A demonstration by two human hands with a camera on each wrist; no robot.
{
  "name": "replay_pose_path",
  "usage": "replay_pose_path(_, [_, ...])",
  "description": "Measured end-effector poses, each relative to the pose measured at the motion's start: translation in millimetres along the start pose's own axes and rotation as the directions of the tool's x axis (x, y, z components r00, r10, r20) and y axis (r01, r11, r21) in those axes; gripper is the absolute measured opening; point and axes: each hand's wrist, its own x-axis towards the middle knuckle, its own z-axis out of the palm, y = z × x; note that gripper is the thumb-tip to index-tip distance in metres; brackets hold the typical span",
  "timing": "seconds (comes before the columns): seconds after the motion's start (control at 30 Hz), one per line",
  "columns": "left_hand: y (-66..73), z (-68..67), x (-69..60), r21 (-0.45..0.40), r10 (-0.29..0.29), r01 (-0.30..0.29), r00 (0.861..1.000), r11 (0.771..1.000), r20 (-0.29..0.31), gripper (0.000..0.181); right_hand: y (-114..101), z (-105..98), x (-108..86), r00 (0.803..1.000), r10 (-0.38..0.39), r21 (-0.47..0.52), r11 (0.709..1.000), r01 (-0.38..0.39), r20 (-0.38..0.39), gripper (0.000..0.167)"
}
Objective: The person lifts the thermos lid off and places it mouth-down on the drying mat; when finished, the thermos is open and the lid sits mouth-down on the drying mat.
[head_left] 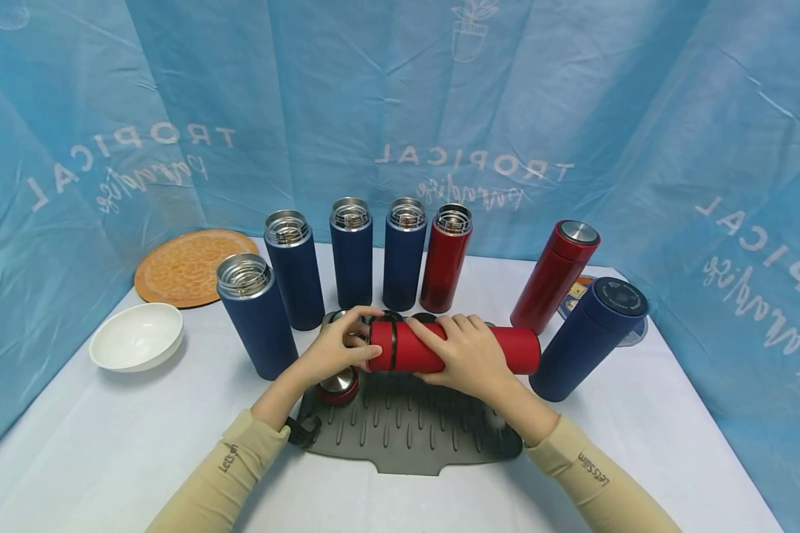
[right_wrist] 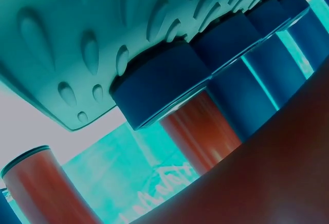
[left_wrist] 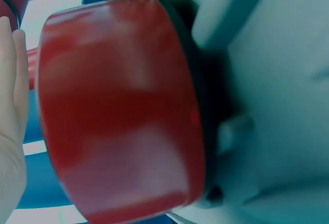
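A red thermos bottle (head_left: pixel 520 349) lies sideways in the air above a dark ribbed mat (head_left: pixel 407 437). At its left end, my left hand (head_left: pixel 333 349) pinches the lid (head_left: pixel 381 346) between thumb and fingers. My right hand (head_left: pixel 468 354) grips the bottle's body. Below the left hand, a separate red lid (head_left: pixel 338 388) with a metal top rests on the mat; it fills much of the left wrist view. Several dark blue lids (right_wrist: pixel 162 82) sit along the mat's far side, mostly hidden by the bottle in the head view.
Lidless blue bottles (head_left: pixel 256 318) and a lidless red bottle (head_left: pixel 445 259) stand behind and left of the mat. A lidded red bottle (head_left: pixel 552 277) and a lidded blue bottle (head_left: pixel 587 340) stand right. A white bowl (head_left: pixel 136 337) and orange round placemat (head_left: pixel 193 266) lie left.
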Motion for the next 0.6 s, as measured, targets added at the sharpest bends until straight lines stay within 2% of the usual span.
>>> replay_pose_path(0.17, [0.0,1.7,3.3,-0.035,-0.053,0.053,0.999,0.998,0.005,0.045,-0.2,1.5,-0.2,1.000,-0.003,0.005,1.000,0.003,-0.010,0.085])
replay_pose_path(0.3, [-0.9,2.0,3.5,-0.018,-0.053,0.053,0.998,0.998,0.024,0.052,-0.3,1.5,0.3,1.000,-0.004,0.008,1.000,0.004,-0.019,0.085])
replay_pose_path(0.43, [0.4,-0.2,-0.6,0.025,0.042,-0.043,0.998,0.999,0.044,0.068,0.2,0.5,0.2,1.000,-0.004,0.002,1.000,0.004,-0.025,0.084])
replay_pose_path(0.6, [4.4,-0.9,-6.7,0.037,0.142,-0.145,0.987,0.989,0.076,0.090,1.3,0.5,-0.7,1.000,0.003,0.005,1.000,-0.003,-0.027,0.084])
